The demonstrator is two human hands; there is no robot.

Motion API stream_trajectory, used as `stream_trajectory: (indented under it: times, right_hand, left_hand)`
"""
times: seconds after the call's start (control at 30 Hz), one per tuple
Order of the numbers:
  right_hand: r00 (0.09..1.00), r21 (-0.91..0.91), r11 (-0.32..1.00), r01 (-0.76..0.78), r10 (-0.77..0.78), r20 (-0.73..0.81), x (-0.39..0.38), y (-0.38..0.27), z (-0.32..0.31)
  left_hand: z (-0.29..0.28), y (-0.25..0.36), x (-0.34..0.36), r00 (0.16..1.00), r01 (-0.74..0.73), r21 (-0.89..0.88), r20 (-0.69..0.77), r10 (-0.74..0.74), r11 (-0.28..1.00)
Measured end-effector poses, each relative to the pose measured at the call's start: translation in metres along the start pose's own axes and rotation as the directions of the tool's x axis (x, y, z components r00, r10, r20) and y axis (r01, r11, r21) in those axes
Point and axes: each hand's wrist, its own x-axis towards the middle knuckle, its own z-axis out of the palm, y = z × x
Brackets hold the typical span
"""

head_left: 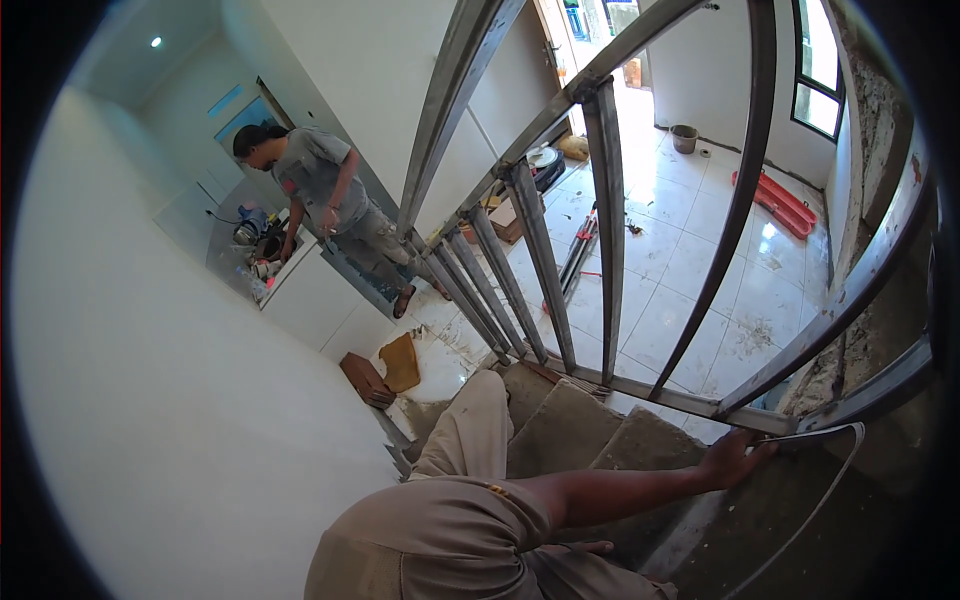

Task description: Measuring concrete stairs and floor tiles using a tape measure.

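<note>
My left hand [735, 460] reaches across to the right, up against the lower bar [690, 402] of a grey metal stair railing. Its fingers are curled around the end of a thin pale strip [815, 434]. That strip juts out to the right along the bar, then bends sharply and hangs down in a long curve toward the lower edge. The railing's upright bars [605, 230] rise just beyond my hand. No right hand of mine can be made out. Bare skin by my trouser leg is too little to identify.
Rough concrete steps [565, 425] lie below me, beside a white wall [200, 420]. Brown blocks [367, 380] rest near the bottom. A person in grey [325, 185] works at a counter [300, 275]. On the tiled floor are a bucket [685, 138] and a red case [775, 203].
</note>
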Motion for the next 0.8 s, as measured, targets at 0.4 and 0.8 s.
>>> stream_trajectory:
  times: [0.4, 0.8]
  right_hand:
    - [0.979, 0.226, 0.953, -0.201, 0.191, 0.067, 0.005, -0.004, 0.018]
    - [0.921, 0.381, 0.839, -0.389, 0.352, 0.164, 0.024, -0.017, 0.029]
  left_hand:
    - [-0.002, -0.008, 0.001, 1.000, 0.013, 0.013, 0.010, -0.013, 1.000]
    - [-0.007, 0.003, 0.000, 0.998, 0.013, -0.003, 0.065, -0.013, 1.000]
